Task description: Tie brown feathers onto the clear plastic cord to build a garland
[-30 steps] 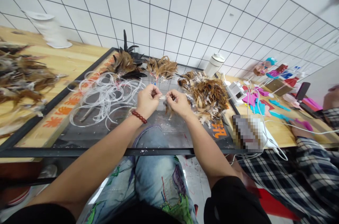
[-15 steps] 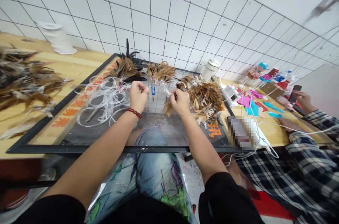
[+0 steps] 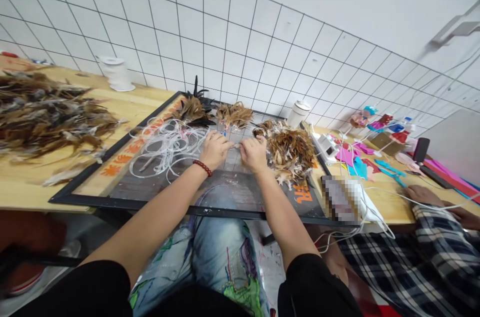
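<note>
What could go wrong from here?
The tangled translucent cord lies close beside the left hand, so a loop might snag on the beaded bracelet. Brown feathers are heaped loosely next to the right hand; a sideways brush could scatter some.

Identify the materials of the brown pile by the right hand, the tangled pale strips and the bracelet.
Brown pile: likely feathers, soft and wispy, with pale fluffy ends. Pale strips: probably plastic, smooth and translucent, holding springy loops. Bracelet: dark-red rounded beads with a slight shine; wood, stone or plastic, I cannot tell.
</note>
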Available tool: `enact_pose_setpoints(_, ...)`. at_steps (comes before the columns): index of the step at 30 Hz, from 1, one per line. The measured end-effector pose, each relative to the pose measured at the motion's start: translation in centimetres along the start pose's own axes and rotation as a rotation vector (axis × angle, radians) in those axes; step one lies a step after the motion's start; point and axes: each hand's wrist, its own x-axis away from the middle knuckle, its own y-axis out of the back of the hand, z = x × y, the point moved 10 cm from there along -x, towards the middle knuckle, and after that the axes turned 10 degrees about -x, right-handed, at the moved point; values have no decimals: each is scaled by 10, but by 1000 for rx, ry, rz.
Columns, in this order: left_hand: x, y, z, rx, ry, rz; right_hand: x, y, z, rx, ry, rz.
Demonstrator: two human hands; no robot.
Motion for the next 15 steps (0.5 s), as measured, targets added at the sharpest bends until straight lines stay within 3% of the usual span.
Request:
enact_pose_setpoints(2, -1, 0, 20, 122, 179, -30, 1, 4, -12, -25, -95, -61)
enact_pose_setpoints(5, 10, -9, 63, 478, 607, -115, 7, 8, -35, -44, -270, -142)
enact_pose_setpoints(8, 22, -27, 83, 880, 881, -206, 10, 3, -38, -127, -300, -128)
enact_pose_setpoints(11, 26, -35, 83, 1044, 930, -260, 7, -8, -34, -394, -332, -95)
enact_pose_setpoints(15, 27, -36, 73, 945, 882, -220, 4, -35, -35, -1058, -556, -85)
